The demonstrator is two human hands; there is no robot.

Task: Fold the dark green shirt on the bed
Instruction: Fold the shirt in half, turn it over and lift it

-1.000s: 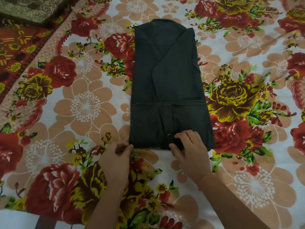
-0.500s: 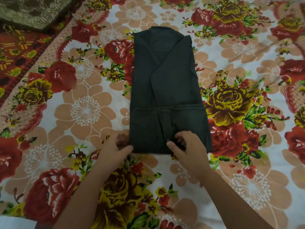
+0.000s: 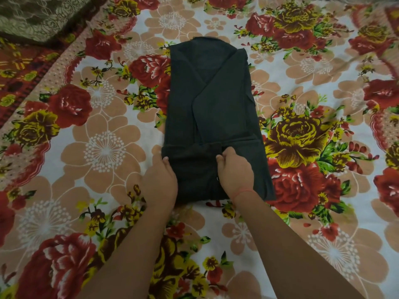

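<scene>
Dark green shirt [image 3: 211,100], near fold in left hand [image 3: 160,183] and right hand [image 3: 235,171]

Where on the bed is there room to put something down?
Bare bedsheet lies left of the dark green shirt, right of it, and beyond its far end. It is crowded at the shirt's near end, where the left hand and right hand grip it. A patterned cloth fills the far-left corner.
</scene>
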